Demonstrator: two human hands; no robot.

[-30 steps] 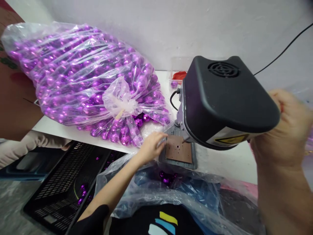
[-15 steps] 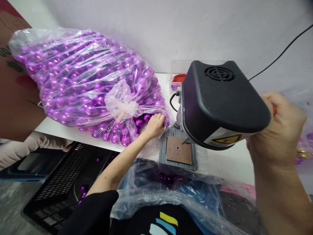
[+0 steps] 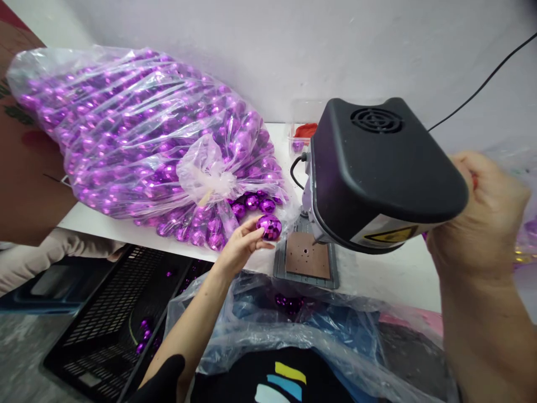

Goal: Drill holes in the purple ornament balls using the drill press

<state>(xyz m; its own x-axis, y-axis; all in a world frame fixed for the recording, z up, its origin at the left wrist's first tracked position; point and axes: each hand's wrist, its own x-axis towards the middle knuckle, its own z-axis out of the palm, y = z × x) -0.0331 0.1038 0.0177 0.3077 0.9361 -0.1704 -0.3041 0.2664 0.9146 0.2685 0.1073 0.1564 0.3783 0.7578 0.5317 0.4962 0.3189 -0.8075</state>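
- A purple faceted ball (image 3: 269, 226) is pinched at the fingertips of the left hand (image 3: 240, 246), held in the air just above the white table's (image 3: 377, 277) front edge.
- The left hand's fingers are curled loosely round the ball from its 8 o'clock side, with the thumb below and the other fingers above; the rest of the palm is open.
- At 3 o'clock from the ball, just beside it, lies the grey base plate (image 3: 307, 262) of a small drill press, with a brown pad on top.
- The machine's black head (image 3: 380, 168) hangs over that plate, at 2 o'clock from the ball.
- The right hand (image 3: 482, 218) is closed in a fist at the 3 o'clock side of the black head, gripping something red (image 3: 474, 180) that is mostly hidden; what it is cannot be told.
- At 10 o'clock from the ball, a big clear bag of purple balls (image 3: 138, 140) lies on the table, its open mouth spilling a few loose ones near the hand.
- At 6 o'clock, a crumpled clear plastic sheet (image 3: 293, 324) lies in the person's lap with a few more purple balls on it.
- At 8 o'clock, below the table, sits a black slotted crate (image 3: 104, 330).
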